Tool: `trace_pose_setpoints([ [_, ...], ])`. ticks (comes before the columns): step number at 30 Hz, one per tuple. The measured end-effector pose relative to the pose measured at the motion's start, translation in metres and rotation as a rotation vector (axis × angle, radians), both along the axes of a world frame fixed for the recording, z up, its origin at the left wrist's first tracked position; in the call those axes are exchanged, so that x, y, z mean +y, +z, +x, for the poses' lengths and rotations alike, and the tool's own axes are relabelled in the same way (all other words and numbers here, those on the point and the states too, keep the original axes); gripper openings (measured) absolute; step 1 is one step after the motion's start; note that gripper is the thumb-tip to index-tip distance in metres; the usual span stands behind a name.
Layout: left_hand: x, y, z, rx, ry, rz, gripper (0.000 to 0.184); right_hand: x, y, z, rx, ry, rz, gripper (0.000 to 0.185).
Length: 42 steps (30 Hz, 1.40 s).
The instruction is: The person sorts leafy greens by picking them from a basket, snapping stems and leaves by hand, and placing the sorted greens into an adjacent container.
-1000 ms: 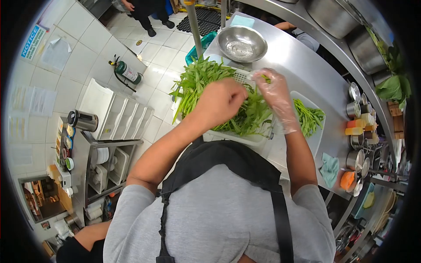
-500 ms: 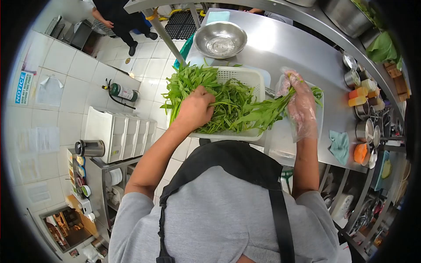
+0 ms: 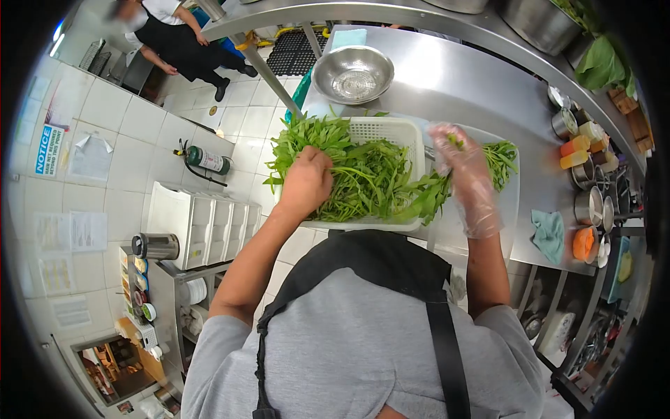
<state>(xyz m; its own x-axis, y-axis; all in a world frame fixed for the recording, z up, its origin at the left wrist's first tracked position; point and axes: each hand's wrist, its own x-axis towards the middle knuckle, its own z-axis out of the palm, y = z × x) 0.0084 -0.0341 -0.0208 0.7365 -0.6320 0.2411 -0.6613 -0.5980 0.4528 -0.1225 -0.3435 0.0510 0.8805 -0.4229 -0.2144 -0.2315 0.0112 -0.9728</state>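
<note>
A white perforated basket in front of me is heaped with long-stemmed leafy greens. My left hand, bare, is inside its left part with the fingers curled round stems; the fingertips are partly hidden among leaves. My right hand wears a clear plastic glove and is closed on a few greens above the basket's right side, green showing between its fingers. Leaves trail below it over the basket rim. To its right, a bunch of greens shows over a white board, partly behind the hand.
A steel bowl stands beyond the basket on the steel table. At right are a teal cloth, sauce bottles and small pots. A shelf crosses overhead. Another person stands at upper left.
My right hand has shifted slightly left and turned, uncovering the bunch of greens at its right. My left hand stays in the greens. The other person shows more fully as the view has tilted.
</note>
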Motion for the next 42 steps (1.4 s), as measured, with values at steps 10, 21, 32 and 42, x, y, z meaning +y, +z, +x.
trace_pose_setpoints([
  [10, -0.017, 0.061, -0.006, 0.135, -0.125, 0.040, 0.018, 0.086, -0.046, 0.053, -0.119, 0.571, -0.947, 0.029],
  [21, -0.010, 0.068, -0.001, 0.409, -0.165, -0.036, 0.023, 0.068, -0.027, 0.046, -0.191, 0.558, -1.103, 0.020],
  [32, -0.050, 0.040, -0.010, 0.420, -0.124, -0.168, 0.023, 0.076, -0.052, 0.035, -0.315, 0.348, -1.054, 0.016],
  [42, -0.056, 0.003, -0.027, 0.328, -0.125, -0.257, 0.016, 0.065, -0.068, 0.027, -0.122, 0.445, -0.991, 0.023],
])
